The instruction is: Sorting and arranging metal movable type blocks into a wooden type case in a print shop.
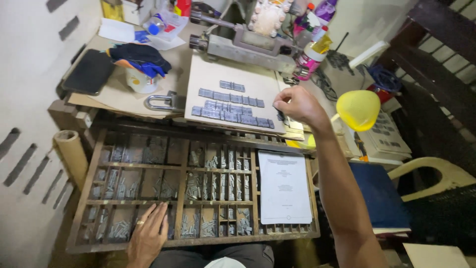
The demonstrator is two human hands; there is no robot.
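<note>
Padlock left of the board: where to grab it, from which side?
Take the padlock by its steel shackle, coming from the left. It lies flat with the U-shaped loop pointing left, open and clear, while its body on the right butts against the board that carries the rows of metal type.

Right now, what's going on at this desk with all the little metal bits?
A person sits over a wooden tray split into many compartments of small metal type pieces. Their left hand rests on its lower compartments. Their right hand reaches to the right edge of a board where rows of metal pieces lie lined up. A printed sheet lies over the tray's right side.
</note>
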